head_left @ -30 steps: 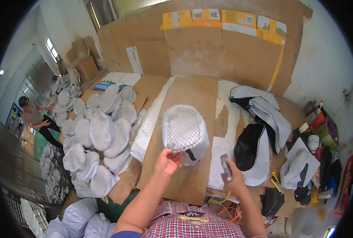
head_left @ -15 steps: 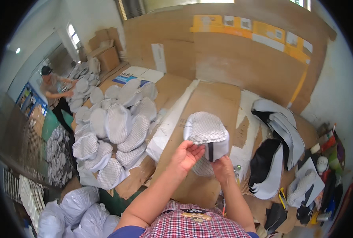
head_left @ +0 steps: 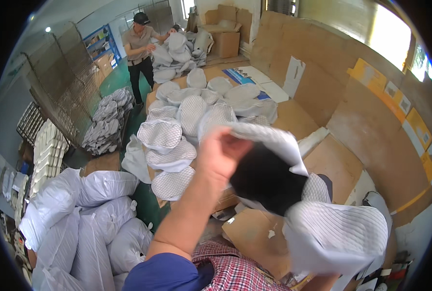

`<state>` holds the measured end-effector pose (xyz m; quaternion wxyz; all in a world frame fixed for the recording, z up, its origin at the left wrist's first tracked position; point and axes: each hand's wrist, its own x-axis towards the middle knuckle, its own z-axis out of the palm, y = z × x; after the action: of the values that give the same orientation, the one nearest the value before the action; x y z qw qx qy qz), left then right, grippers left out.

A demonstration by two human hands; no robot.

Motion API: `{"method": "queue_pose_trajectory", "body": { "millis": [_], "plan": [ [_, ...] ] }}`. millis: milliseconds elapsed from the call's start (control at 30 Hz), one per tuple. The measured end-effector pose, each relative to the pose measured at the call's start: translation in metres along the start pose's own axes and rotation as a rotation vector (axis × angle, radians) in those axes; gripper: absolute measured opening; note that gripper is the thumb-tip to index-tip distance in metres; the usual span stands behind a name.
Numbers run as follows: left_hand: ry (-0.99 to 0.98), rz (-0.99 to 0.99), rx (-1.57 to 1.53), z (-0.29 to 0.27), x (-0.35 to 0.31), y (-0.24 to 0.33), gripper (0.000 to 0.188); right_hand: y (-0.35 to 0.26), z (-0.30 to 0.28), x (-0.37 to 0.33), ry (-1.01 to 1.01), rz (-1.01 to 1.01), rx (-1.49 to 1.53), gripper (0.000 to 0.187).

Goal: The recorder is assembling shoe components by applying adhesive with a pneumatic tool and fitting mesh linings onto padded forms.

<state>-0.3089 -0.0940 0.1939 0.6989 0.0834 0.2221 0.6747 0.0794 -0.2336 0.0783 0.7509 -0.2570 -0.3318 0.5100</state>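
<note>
Pinching the upper-left rim of a white quilted cover (head_left: pixel 271 179), the left hand (head_left: pixel 218 153) has its fingers curled over the edge, though blur hides exactly how the thumb presses. From that grip the cover hangs off to the right and downward, its long axis slanting toward the lower right, its black-lined mouth turned to the wearer. Beyond its lower right end, nearer the wearer, comes a second quilted cover (head_left: pixel 339 228), padded face up. They overlap in this view; whether they touch or are joined, I cannot tell.

Of the right side, only a sliver of forearm (head_left: pixel 320 282) shows at the lower edge, below the second cover. That makes the right arm the nearer one to this cover, but the right hand itself is hidden, and I cannot tell whether it is spread or gripping. A smaller quilted piece (head_left: pixel 316 189) peeks out between the two covers, mostly masked.

Close by lie a cardboard sheet (head_left: pixel 254 237), partly covered, and, at lower left, stuffed white plastic sacks (head_left: pixel 82 228). Past the left hand spreads a heap of quilted covers (head_left: pixel 194 114), its near right part blocked by that hand. Farther off, a co-worker (head_left: pixel 140 46) stands at another heap (head_left: pixel 177 51), before a cardboard box (head_left: pixel 225 43).
</note>
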Motion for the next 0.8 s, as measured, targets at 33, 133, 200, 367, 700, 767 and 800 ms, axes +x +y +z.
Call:
{"method": "queue_pose_trajectory", "body": {
  "millis": [33,133,200,367,700,767,800],
  "plan": [
    [0.010,0.094,-0.027,-0.013,0.001,0.029,0.015,0.007,0.006,0.003,-0.009,0.020,0.005,0.041],
    [0.033,0.368,-0.072,-0.052,-0.001,0.091,0.020,0.029,0.017,0.011,-0.011,0.055,-0.004,0.041],
    [0.111,0.458,-0.058,-0.076,-0.004,0.100,0.021,0.047,0.021,0.018,-0.005,0.072,-0.010,0.041],
    [0.567,0.313,-0.107,-0.209,0.045,0.033,0.022,0.082,0.017,0.021,0.053,0.077,-0.036,0.041],
    [-0.120,-1.013,0.147,-0.143,0.031,-0.176,0.062,0.058,-0.047,-0.020,0.342,-0.140,-0.165,0.042],
    [-0.150,-0.991,0.141,-0.084,0.027,-0.208,0.066,0.058,-0.060,-0.022,0.376,-0.168,-0.172,0.042],
    [-0.161,-1.010,0.146,-0.064,0.034,-0.223,0.066,0.058,-0.063,-0.020,0.387,-0.176,-0.172,0.042]
  ]
}}
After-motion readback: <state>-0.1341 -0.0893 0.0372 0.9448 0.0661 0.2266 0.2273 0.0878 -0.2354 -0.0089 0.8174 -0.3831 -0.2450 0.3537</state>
